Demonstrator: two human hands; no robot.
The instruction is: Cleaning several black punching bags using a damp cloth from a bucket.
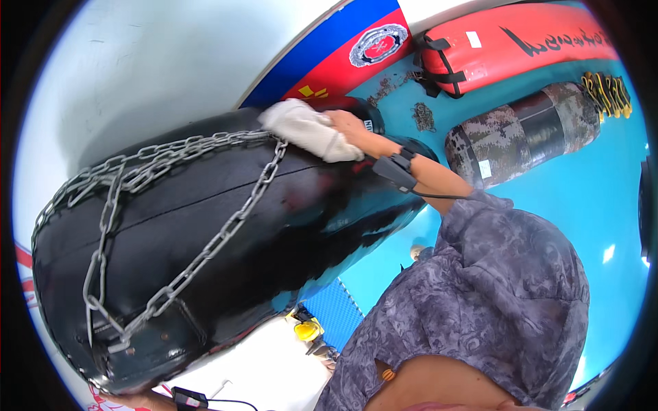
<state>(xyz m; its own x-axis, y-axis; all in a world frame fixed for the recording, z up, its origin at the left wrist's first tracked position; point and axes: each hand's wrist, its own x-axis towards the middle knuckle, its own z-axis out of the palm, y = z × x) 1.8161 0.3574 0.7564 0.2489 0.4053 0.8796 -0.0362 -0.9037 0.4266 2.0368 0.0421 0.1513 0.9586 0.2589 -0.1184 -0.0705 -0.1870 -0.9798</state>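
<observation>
A large black punching bag [169,231] with a glossy surface fills the left side of the head view. A steel chain [216,246] is draped over it, its links spreading along the upper side and looping across the near face. My right hand [349,126] grips a white cloth [308,128], which is slightly blurred and pressed against the upper part of the bag, just beyond the chain. At the bottom left, my left hand [134,400] touches the bag's end; its fingers are mostly hidden. Dark devices with cables are strapped to both wrists.
On the blue floor [565,205] lie a camouflage punching bag [560,123], a red bag [534,46] bearing writing, and a small heap of chain [424,117]. Yellow-and-black gear [606,95] sits beyond. A blue-and-red board [329,46] leans behind the black bag. A yellow item [307,331] lies below.
</observation>
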